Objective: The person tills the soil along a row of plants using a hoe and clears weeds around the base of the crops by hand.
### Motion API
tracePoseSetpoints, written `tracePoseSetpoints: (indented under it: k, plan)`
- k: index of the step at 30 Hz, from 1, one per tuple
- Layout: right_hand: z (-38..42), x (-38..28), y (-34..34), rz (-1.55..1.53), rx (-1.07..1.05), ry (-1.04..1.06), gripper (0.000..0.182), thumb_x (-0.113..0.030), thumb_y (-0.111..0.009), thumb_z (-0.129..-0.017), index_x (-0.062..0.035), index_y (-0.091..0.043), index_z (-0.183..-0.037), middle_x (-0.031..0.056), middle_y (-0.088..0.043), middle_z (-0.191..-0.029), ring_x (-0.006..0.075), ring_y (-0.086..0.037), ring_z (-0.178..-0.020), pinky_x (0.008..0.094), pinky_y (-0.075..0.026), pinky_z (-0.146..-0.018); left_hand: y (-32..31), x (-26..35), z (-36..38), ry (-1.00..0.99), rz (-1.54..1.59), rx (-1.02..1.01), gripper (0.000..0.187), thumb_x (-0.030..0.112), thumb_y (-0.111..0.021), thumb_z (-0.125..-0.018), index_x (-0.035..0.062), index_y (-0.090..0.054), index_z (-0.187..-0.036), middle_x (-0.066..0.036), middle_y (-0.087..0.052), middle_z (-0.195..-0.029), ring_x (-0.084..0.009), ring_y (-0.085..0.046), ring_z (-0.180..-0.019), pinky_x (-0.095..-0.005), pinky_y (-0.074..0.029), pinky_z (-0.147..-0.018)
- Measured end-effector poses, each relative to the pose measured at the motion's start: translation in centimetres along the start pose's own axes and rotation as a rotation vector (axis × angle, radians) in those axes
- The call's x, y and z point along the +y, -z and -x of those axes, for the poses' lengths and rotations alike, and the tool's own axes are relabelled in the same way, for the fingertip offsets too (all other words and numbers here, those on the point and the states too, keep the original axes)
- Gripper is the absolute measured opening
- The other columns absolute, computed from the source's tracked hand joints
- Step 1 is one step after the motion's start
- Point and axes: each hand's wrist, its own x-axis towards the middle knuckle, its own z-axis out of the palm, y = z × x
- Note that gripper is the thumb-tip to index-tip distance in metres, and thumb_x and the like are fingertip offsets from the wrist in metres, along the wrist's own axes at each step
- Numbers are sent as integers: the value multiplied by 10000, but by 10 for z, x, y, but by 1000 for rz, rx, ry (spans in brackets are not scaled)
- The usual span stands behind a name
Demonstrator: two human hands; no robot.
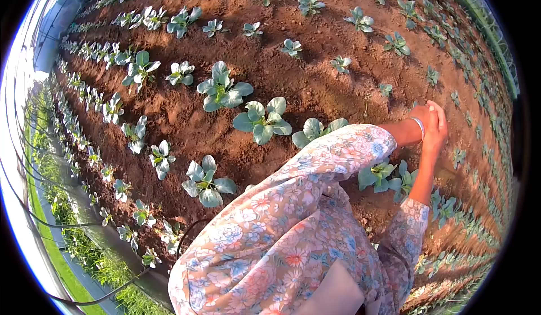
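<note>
Both my arms, in floral sleeves, reach to the right over the soil. My left hand is closed, with its fingers mostly hidden. Pressed close against it is my right hand, its fingers bent and held together. Whatever lies between the hands, if anything, does not show. A pale bangle circles a wrist there. The closest plants to my hands are a small leafy seedling to the left and a larger one below, partly behind my forearm.
Rows of broad-leaved seedlings stand across the brown soil. Dark thin hoses or cables curve along the left side, beside a grass strip. A mesh-like border runs along the upper right edge.
</note>
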Motion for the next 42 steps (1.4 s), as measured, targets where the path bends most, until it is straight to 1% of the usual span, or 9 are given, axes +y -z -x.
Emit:
tracePoseSetpoints:
  k: [13, 19, 28, 29, 31, 34, 38, 41, 42]
  plan:
    - [-69, -7, -72, -228, -272, 85, 239, -187, -474, -843, -17, -627, -914, 61, -626, -937, 163, -552, -930, 278, -393, -868, 61, -65, -16, 253, -130, 92, 213, 206, -615, -748, 108, -648, -935, -110, -654, -982, -229, -641, -918, -335, -516, -747]
    - [-61, -5, -98, -316, -349, 139, 229, -189, -473, -857, -27, -621, -923, 59, -626, -935, 147, -548, -912, 277, -400, -852, 54, -90, 3, 194, -166, 231, 171, 192, -588, -739, 128, -615, -895, -93, -653, -935, -235, -646, -872, -355, -521, -710]
    - [-20, 8, -45, -526, -423, 99, 315, -293, -466, -917, -24, -587, -1025, 74, -591, -1066, 147, -530, -995, 292, -381, -912, 20, -42, 22, 370, -148, 351, 265, 249, -484, -811, 35, -622, -884, -145, -653, -850, -309, -640, -801, -398, -511, -699]
    - [-18, 12, -39, -663, -412, -60, 335, -306, -443, -926, -28, -575, -1059, 67, -575, -1083, 146, -518, -1008, 294, -369, -922, 47, -17, 30, 375, -44, 143, 275, 234, -541, -793, 25, -637, -943, -167, -651, -949, -288, -634, -903, -365, -513, -737]
    - [-11, 26, -25, -915, -380, -399, 380, -331, -397, -943, -36, -550, -1127, 52, -543, -1117, 143, -494, -1035, 296, -345, -942, 30, -10, 24, 330, -30, 251, 294, 281, -493, -801, 26, -637, -831, -175, -649, -804, -333, -636, -806, -417, -505, -704]
    - [-35, 140, -37, -992, -428, -371, 391, -343, -396, -945, -37, -520, -1155, 41, -534, -1102, 136, -499, -1023, 286, -353, -929, 22, 8, 11, 470, -25, 175, 275, 179, -593, -691, 6, -627, -903, -204, -647, -866, -346, -635, -832, -401, -511, -721]
    - [-50, 154, -15, -992, -480, -415, 365, -313, -421, -936, -33, -489, -1160, 47, -514, -1102, 130, -513, -987, 271, -405, -862, -6, 29, -3, 486, 85, 475, 272, 111, -590, -645, -7, -570, -889, -235, -629, -811, -371, -628, -773, -443, -506, -689]
    - [-76, 213, -16, -1084, -704, -322, 348, -279, -402, -940, -41, -463, -1186, 44, -506, -1123, 139, -523, -999, 272, -420, -845, -23, 45, -14, 483, 77, 489, 310, 103, -592, -635, -5, -556, -923, -227, -630, -808, -365, -629, -762, -443, -505, -697]
    - [-61, 215, -9, -1121, -592, -309, 299, -253, -459, -920, -30, -515, -1112, 50, -558, -1011, 154, -541, -934, 283, -430, -817, -27, 58, -12, 452, 23, 487, 267, 115, -605, -611, 0, -600, -851, -214, -629, -766, -356, -632, -754, -417, -507, -679]
